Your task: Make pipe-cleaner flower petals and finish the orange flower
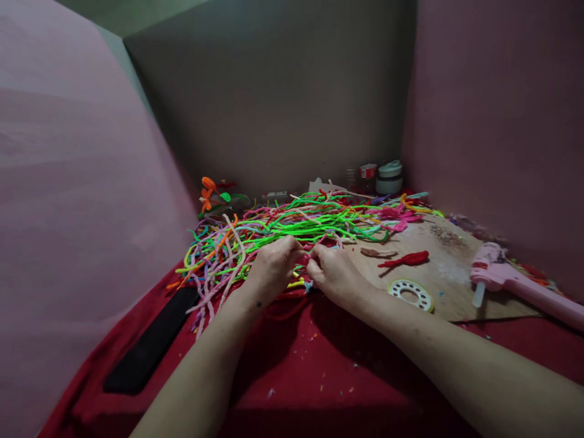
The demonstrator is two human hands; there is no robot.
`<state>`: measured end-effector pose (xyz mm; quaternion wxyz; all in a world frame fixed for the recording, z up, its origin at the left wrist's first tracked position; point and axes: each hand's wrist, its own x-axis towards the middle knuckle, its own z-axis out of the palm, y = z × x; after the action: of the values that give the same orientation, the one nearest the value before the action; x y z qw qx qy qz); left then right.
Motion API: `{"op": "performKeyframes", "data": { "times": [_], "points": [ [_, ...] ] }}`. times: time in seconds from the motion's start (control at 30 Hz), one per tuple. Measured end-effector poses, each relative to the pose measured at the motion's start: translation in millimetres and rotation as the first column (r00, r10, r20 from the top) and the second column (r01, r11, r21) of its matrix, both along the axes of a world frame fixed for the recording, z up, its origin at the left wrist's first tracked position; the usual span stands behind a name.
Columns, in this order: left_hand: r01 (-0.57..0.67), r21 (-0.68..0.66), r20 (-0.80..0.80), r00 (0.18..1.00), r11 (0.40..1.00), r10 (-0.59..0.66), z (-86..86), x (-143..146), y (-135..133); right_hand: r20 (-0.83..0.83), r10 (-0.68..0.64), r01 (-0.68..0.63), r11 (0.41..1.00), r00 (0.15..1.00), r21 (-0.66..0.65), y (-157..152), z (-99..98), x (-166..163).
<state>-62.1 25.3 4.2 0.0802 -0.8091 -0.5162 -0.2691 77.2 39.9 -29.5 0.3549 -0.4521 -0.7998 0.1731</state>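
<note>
My left hand and my right hand are close together in front of a heap of colourful pipe cleaners. Both are closed, with thumbs and fingertips pinched. Between the fingertips shows a small bit of pink pipe cleaner, gripped from both sides; the fingers cover most of its shape. Just below the hands lie a yellow piece and a small light-blue piece. A dark red pipe cleaner curves over the red cloth under my wrists.
A wooden board at right bears a white tape spool, a red twisted piece and a pink glue gun. A flat black object lies at left on the red cloth. Orange flowers and a lidded container stand behind.
</note>
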Motion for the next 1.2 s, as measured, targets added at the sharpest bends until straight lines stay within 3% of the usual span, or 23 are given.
{"op": "performKeyframes", "data": {
  "times": [0.1,0.17,0.27,0.37,0.47,0.63,0.7,0.8,0.9,1.0,1.13,1.2],
  "points": [
    [0.035,-0.069,0.116,0.993,0.997,-0.027,3.2,-1,0,-0.014,0.001,-0.001,1.0,1.0,-0.012,1,-0.2,-1],
    [0.064,-0.184,0.3,0.954,0.981,-0.006,5.2,-2,0,-0.079,0.007,-0.012,0.999,0.997,-0.053,0,0.5,-2],
    [0.191,-0.448,0.591,0.797,0.874,0.128,9.5,-3,-1,-0.21,0.033,-0.06,0.991,0.977,-0.119,0,1.6,-3],
    [0.282,-0.536,0.702,0.673,0.796,0.233,12.4,-2,-2,-0.315,0.07,-0.116,0.985,0.947,-0.13,1,1.0,-3],
    [0.221,-0.506,0.72,0.641,0.834,0.267,9.4,1,-2,-0.413,0.106,-0.195,0.964,0.905,-0.18,2,-0.1,-3],
    [0.132,-0.305,0.703,0.699,0.943,0.13,1.6,5,-2,-0.59,0.099,-0.369,0.858,0.801,-0.358,3,2.8,-3],
    [0.187,-0.346,0.722,0.679,0.92,0.133,2.9,5,-2,-0.66,0.051,-0.425,0.802,0.749,-0.42,2,4.5,-2],
    [0.312,-0.46,0.753,0.633,0.831,0.179,7.3,0,-1,-0.726,0.003,-0.502,0.724,0.687,-0.472,1,5.0,-2],
    [0.319,-0.499,0.742,0.638,0.805,0.207,7.9,-5,2,-0.747,0.0,-0.549,0.678,0.665,-0.488,2,3.5,-3],
    [0.277,-0.512,0.73,0.639,0.813,0.242,3.5,-4,3,-0.733,-0.011,-0.533,0.68,0.68,-0.504,2,2.3,-4],
    [0.172,-0.488,0.703,0.659,0.856,0.268,1.2,1,2,-0.687,-0.05,-0.429,0.748,0.725,-0.507,3,1.4,-5],
    [0.183,-0.493,0.688,0.68,0.851,0.253,3.9,2,2,-0.682,-0.051,-0.427,0.745,0.729,-0.512,3,1.0,-5]
  ]
}}
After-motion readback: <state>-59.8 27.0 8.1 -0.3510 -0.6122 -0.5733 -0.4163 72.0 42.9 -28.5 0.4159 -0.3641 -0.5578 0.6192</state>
